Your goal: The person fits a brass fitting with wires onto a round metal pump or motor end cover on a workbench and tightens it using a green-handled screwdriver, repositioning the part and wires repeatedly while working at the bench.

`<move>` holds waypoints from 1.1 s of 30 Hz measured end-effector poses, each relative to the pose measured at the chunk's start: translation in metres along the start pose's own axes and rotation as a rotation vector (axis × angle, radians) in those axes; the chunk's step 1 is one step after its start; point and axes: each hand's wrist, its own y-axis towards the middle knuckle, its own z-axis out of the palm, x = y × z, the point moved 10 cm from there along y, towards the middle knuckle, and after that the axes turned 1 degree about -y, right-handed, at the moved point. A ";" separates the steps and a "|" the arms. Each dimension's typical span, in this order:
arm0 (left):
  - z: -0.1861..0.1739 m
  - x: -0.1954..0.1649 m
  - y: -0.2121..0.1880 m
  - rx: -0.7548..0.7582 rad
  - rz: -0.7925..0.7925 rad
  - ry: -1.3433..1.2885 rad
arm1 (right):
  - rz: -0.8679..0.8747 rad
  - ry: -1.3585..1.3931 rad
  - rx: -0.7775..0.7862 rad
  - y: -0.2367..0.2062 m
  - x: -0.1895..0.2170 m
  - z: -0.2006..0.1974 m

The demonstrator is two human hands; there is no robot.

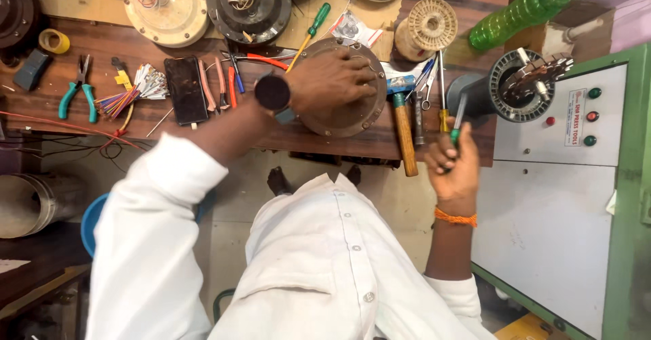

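1. Head view, looking straight down: my left hand [332,80] lies spread, palm down, on the round dark metal motor cover [346,89] at the near part of the wooden bench [102,42]; fingers splayed over its top, pressing on it rather than gripping it.

2. My right hand [453,167] is curled shut around a small green-handled screwdriver [457,120]; it hovers off the bench's near edge, shaft pointing away from me toward the bench.

3. The cover lies to the left of the right hand and further from me; the left hand is already on it, the right well apart; the screwdriver's long axis runs roughly front to back, nearly parallel to the wooden-handled hammer [404,126].

4. That hammer lies between the two hands, head just beside the cover's right rim, handle overhanging the bench edge toward me.

5. More tools crowd the gap: a yellow-handled screwdriver [441,89] and pliers just right of the hammer; a toothed stator [522,82] on its side further right, by the grey and green machine cabinet [556,177].

6. Left of the cover lie red-handled pliers [224,82], a black phone [185,89] and a bundle of coloured wires [135,89]; the open room is over the near edge, above my lap.
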 end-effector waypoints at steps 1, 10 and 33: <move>0.006 0.003 0.004 0.039 0.005 0.007 | -0.036 0.009 -0.015 -0.004 0.009 -0.009; -0.005 0.048 -0.012 0.142 -0.771 -0.170 | -0.167 -0.045 -0.102 -0.020 0.034 -0.052; 0.026 0.040 -0.098 -0.365 -1.051 -0.621 | -0.192 -0.676 0.124 0.040 -0.039 0.062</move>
